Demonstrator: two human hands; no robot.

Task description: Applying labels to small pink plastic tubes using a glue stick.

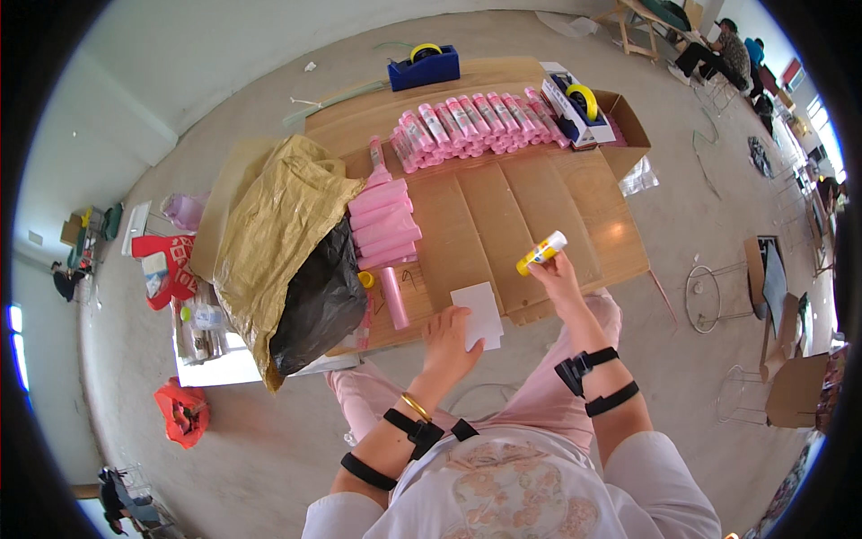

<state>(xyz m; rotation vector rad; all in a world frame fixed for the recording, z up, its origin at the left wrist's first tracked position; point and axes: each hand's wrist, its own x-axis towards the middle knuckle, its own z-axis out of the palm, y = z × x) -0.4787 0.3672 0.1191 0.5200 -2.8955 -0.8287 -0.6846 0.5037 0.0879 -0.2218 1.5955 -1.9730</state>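
My right hand [560, 280] grips a yellow and white glue stick [542, 252], held tilted above the right part of the cardboard on the table. At the table's near edge my left hand [447, 343] holds a small white paper [482, 316], fingers on its left side and thumb at its lower edge. A single pink plastic roll [393, 298] lies left of the paper. Beside that roll sits a small yellow ring-like piece [365, 279]. Several more pink rolls [386, 220] are stacked farther back, next to a black plastic bag [321, 301].
Flattened cardboard [512, 216] covers the table's middle. Labelled pink rolls [476, 126] are piled at the back, near a blue tape dispenser [425, 68] and an open box [628, 135]. A gold-coloured bag [287, 202] bulges on the left. Several people sit farther off.
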